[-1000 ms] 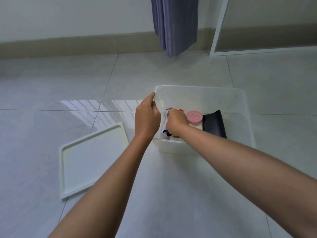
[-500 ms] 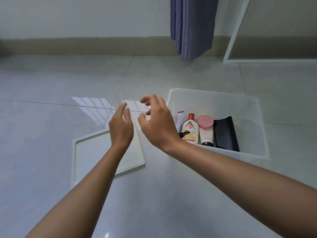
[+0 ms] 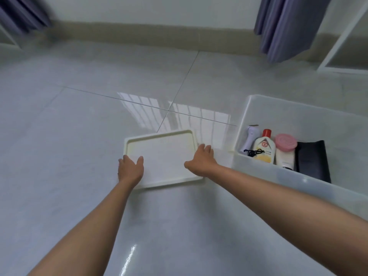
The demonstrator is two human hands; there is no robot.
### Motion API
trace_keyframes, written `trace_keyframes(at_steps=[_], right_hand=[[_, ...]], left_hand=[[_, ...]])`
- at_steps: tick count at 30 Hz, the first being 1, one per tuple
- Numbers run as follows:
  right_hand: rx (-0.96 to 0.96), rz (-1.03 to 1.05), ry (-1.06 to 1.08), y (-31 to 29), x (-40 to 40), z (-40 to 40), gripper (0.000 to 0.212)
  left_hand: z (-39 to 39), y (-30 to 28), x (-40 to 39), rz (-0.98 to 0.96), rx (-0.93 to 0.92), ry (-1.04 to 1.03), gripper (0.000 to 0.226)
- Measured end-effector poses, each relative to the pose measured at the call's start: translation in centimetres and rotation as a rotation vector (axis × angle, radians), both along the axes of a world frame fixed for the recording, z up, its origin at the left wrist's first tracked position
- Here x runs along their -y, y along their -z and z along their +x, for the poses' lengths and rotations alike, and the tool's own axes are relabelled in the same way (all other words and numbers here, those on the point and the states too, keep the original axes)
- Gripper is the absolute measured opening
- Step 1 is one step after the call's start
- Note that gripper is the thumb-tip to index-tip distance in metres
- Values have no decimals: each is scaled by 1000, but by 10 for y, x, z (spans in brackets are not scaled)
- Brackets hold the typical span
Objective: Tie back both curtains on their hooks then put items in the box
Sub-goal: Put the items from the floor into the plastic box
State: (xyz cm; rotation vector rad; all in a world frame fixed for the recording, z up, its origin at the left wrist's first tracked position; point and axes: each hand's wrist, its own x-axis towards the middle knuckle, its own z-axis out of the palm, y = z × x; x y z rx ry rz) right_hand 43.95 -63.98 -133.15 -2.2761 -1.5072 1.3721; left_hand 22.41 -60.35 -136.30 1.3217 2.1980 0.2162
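Both hands down at the lid, flat on the floor tiles. Left hand spread over its 8 o'clock corner, right hand spread at its 3 o'clock edge; can't tell whether either grips the rim. Box sits just beside the lid at 3 o'clock, open, holding a bottle, pink-capped tube, dark pouch. Curtain hangs at 1 o'clock.

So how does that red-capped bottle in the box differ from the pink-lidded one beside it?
The red-capped bottle has a narrow red cap and a white and yellow printed label; the pink-lidded tube has a wide, round pink lid and a plain white body. The bottle's body is broader; the tube's is slimmer. Both lean side by side against the near wall of the clear box.
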Motion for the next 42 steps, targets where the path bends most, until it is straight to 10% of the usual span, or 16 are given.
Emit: trace_keyframes(at_steps=[12, 20, 31, 35, 42], right_hand=[[-448, 250, 167, -68, -17, 28, 86], [-184, 668, 387, -157, 9, 141, 40], [139, 562, 757, -133, 162, 254, 13], [200, 515, 712, -118, 179, 253, 21], [279, 462, 612, -103, 180, 247, 56]], left_hand=[[5, -92, -62, 259, 9, -73, 66], [137, -199, -76, 593, 134, 291, 48], [293, -158, 28, 407, 210, 690, 24], [290, -135, 48, 399, 196, 712, 2], [281, -114, 56, 543, 91, 733, 35]])
